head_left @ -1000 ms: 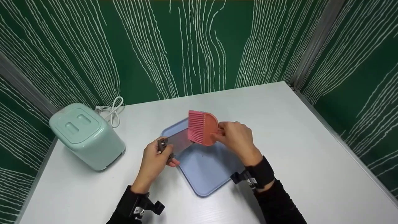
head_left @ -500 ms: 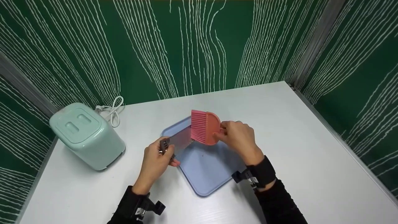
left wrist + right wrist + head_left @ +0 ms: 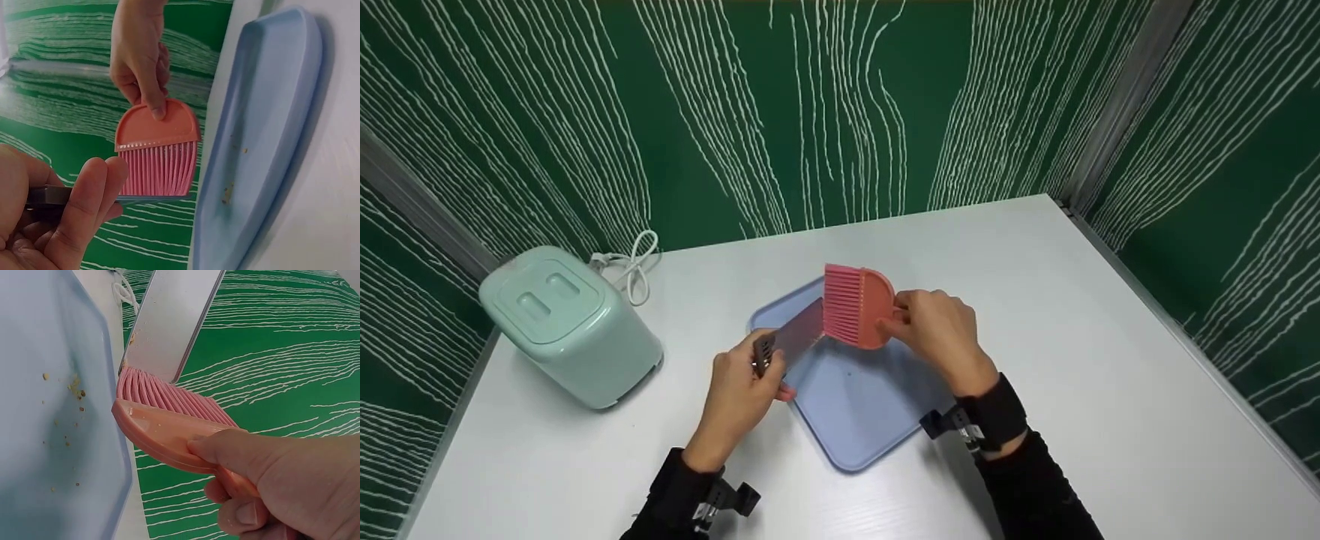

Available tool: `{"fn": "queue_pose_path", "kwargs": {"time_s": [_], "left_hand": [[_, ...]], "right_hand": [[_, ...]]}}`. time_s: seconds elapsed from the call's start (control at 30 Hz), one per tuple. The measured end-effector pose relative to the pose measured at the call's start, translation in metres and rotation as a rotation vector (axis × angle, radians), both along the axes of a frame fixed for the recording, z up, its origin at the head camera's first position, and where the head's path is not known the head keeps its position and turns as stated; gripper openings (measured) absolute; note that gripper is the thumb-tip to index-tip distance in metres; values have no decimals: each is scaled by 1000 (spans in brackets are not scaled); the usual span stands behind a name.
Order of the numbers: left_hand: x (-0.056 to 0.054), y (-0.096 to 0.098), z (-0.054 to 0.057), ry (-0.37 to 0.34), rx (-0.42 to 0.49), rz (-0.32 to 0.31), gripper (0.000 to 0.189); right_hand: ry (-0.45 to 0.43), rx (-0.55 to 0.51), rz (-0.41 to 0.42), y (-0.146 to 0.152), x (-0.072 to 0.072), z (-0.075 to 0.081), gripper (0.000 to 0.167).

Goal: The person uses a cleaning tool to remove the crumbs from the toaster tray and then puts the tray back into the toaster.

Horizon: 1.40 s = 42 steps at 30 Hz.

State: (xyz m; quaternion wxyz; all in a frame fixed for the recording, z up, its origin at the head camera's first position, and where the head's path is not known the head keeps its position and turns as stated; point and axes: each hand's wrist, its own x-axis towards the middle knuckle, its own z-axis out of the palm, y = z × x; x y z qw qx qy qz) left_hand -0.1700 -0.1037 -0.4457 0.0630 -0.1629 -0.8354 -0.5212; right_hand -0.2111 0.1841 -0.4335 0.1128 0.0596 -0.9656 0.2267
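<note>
Over the blue tray, my left hand grips the dark end of a silvery crumb tray, which is tilted. In the right wrist view the crumb tray has raised edges and crumbs along one side. My right hand pinches the handle of a small orange hand brush. Its pink bristles touch the crumb tray's far end and bend against it. Crumbs lie scattered in the blue tray. Part of the crumb tray is hidden by my left fingers in the left wrist view.
A mint-green toaster with a lidded top stands on the left of the white table. Its white cord lies coiled behind it. Green walls with white lines enclose the back and sides.
My left hand has turned the crumb tray to a steeper tilt and shifted slightly right. The brush has moved a little to the right with my right hand.
</note>
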Motion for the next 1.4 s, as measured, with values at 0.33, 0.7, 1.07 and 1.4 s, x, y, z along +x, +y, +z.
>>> {"fn": "queue_pose_path", "kwargs": {"time_s": [0.33,0.7,1.07,1.4], "left_hand": [[1,1,0,48,-65,-2,28],[-6,-3,-3,-7,19,0,30],[-15,-10,-7,-322,307,9,42],[-19,-9,-9,-454,401,-89,17]], "right_hand": [[-9,20,-12,2,0,1,26],[-11,-20,-30,12,2,9,24],[37,-128,19,7,9,26,29],[-16,-244,148,-10,14,27,32]]}}
